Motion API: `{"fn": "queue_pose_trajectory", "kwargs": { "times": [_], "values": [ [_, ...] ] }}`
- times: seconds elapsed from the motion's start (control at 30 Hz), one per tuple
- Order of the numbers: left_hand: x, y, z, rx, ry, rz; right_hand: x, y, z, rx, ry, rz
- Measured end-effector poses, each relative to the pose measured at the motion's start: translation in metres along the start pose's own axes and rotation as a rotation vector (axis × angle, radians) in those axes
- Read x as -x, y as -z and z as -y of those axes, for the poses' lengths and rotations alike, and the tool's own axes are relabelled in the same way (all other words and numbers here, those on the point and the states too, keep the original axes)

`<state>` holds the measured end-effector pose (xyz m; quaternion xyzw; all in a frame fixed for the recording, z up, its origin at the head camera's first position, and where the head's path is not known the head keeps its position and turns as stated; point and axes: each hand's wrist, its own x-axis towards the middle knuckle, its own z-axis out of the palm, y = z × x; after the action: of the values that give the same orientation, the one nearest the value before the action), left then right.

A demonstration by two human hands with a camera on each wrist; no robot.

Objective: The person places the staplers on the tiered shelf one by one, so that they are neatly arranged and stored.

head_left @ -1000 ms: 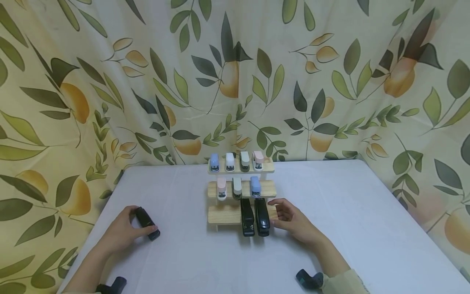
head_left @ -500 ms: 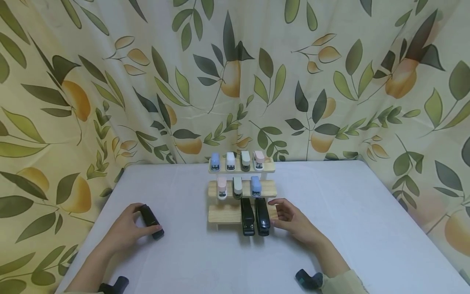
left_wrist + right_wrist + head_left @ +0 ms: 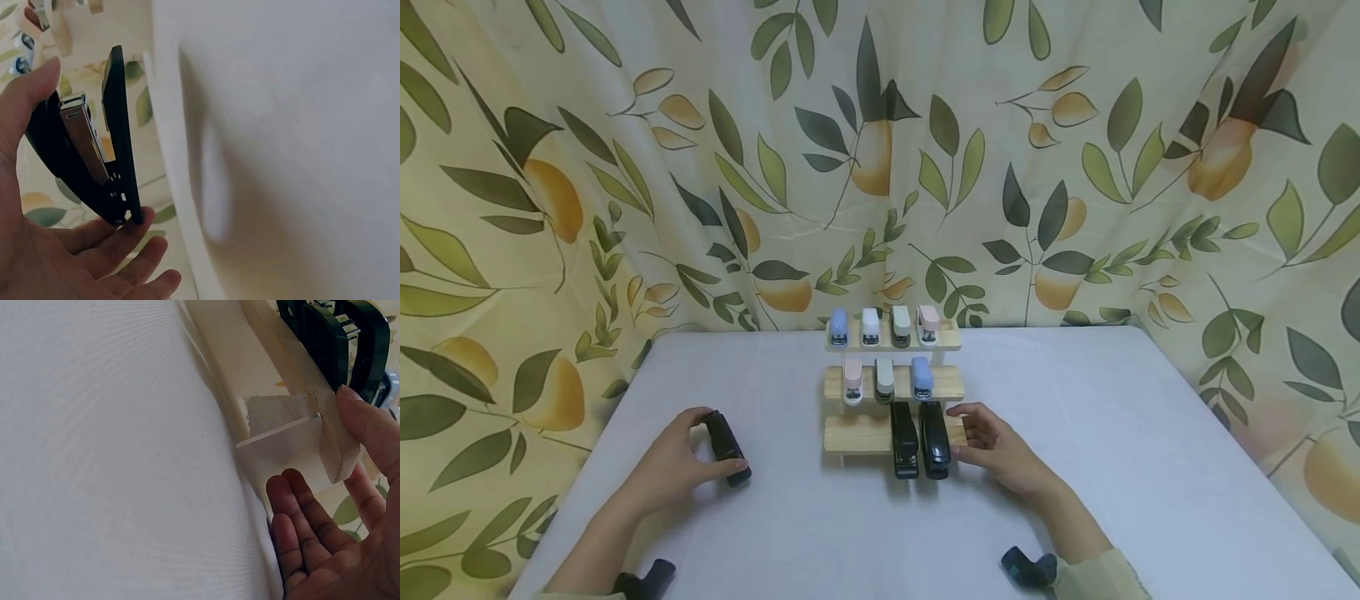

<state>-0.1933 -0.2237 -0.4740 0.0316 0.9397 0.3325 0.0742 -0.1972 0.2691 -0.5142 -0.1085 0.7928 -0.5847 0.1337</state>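
Observation:
My left hand (image 3: 670, 467) pinches a black stapler (image 3: 727, 447) between thumb and fingers, left of the stand. In the left wrist view, the stapler's (image 3: 128, 144) jaws are spread, its metal staple channel shows, and its shadow falls on the white tabletop. My right hand (image 3: 1003, 450) grips the right end of the three-tier wooden stand's lowest board (image 3: 857, 435). In the right wrist view, the thumb lies on the board's edge (image 3: 340, 444), with one finger behind it and the others loosely curled below. Beside that hand, two black staplers (image 3: 936, 442) stand side by side on this board.
Small staplers in blue, white, grey-green and pink line the top tier (image 3: 842, 343). A pink, a grey-green and a blue stapler (image 3: 922, 377) stand on the middle tier. White cloth covers the table (image 3: 805, 533); a leaf-patterned curtain (image 3: 880, 167) hangs behind.
My left hand has moved slightly right and away from me, carrying the black stapler. My right hand stays at the stand's right end, and the staplers on the tiers have not moved.

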Motion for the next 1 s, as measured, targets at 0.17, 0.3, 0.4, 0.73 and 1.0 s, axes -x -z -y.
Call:
{"fn": "queue_pose_trajectory", "kwargs": {
  "times": [0.17,0.3,0.4,0.73,1.0],
  "values": [
    [0.001,-0.001,-0.012,0.002,-0.025,0.008,0.0,0.0,0.001,0.011,-0.002,-0.003],
    [0.001,-0.002,-0.021,0.015,-0.047,0.005,0.0,0.0,0.001,0.015,0.003,-0.005],
    [0.002,-0.003,-0.026,0.017,-0.062,0.001,0.0,0.0,0.001,0.013,0.006,-0.004],
    [0.005,-0.008,-0.042,-0.002,-0.071,0.001,-0.001,0.0,-0.001,-0.008,-0.001,-0.004],
    [0.007,-0.01,-0.056,-0.021,-0.058,0.014,-0.001,0.0,-0.002,-0.009,-0.016,-0.008]
  ]
}}
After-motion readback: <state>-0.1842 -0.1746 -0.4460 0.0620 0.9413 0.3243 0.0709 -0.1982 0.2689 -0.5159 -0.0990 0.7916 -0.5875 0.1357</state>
